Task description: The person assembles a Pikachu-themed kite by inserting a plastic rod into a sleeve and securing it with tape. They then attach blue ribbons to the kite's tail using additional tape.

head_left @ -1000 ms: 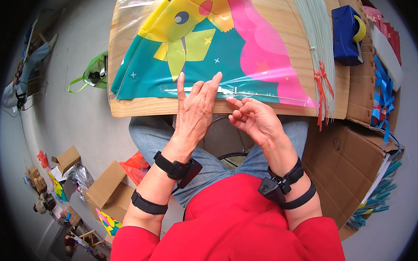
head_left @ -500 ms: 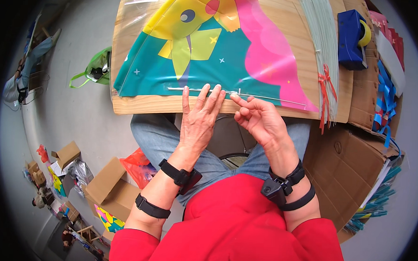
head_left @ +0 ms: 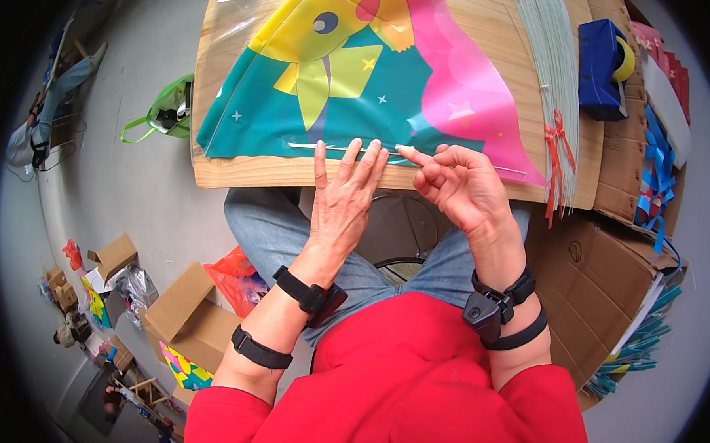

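Note:
A printed plastic kite sheet (head_left: 409,81) in teal, pink and yellow lies flat on a wooden board. Along its near edge runs a thin pale rod (head_left: 492,168). The spread fingers of my left hand (head_left: 344,193) rest flat on the rod and sheet, holding nothing. Just to the right, my right hand (head_left: 467,187) presses its stretched index fingertip on the rod's middle, beside the left fingertips. Its other fingers are loosely bent, with nothing visible in them. A strip of clear tape seems to lie under that fingertip; it is partly hidden.
On the wooden board (head_left: 254,173), a bundle of thin pale rods (head_left: 548,64) tied with red ribbon lies right of the sheet. Farther right stands a blue tape dispenser (head_left: 601,70) with yellow tape. A large cardboard box (head_left: 582,287) sits below; a green bag (head_left: 166,110) lies left.
My right hand has shifted slightly right and away from me, its index finger sliding along the rod by the tape. My left hand stays on the sheet.

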